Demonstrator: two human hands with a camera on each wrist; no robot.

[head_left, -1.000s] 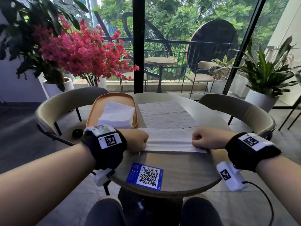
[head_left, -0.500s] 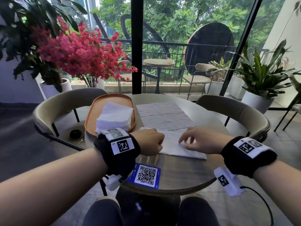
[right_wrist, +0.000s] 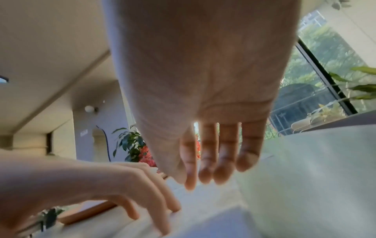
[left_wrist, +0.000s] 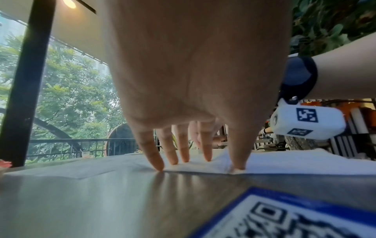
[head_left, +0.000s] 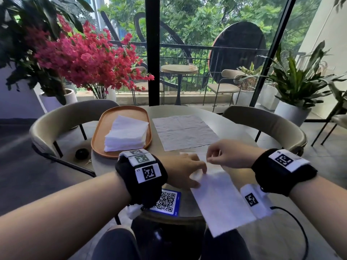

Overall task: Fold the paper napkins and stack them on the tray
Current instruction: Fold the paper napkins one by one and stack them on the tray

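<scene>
Well under way, judging from the layout, but not finished.

Done so far: a thick stack of folded napkins [head_left: 125,136] sitting in the orange tray [head_left: 97,136], centre left of the head view, squared up fairly neatly and filling most of the tray's middle. Nothing else visible in the tray.

In hand now: one napkin strip [head_left: 221,199], already folded lengthwise by the look of it, lying at lower centre of the head view and running down towards the lower right, past the near edge of the table [head_left: 234,124]. Probably needs at least one more fold across before going on the stack.

Left to do: a flat unfolded napkin [head_left: 184,132] at centre frame, just right of the tray, spread open on the table and not yet touched. Possibly more sheets beneath it; cannot tell.

Left hand [head_left: 184,171]: fingers spread and nearly straight, fingertips [left_wrist: 160,167] pressing down on the upper end of the strip, pinning it to the table rather than gripping it.

Right hand [head_left: 229,154]: raised just above the strip, right of centre, fingers loosely bent with thumb and forefinger close together. Too blurred in the right wrist view to tell whether any paper is pinched between them.

Also on the table: a blue QR card [head_left: 167,201] at lower centre, just beside the left wrist.
</scene>
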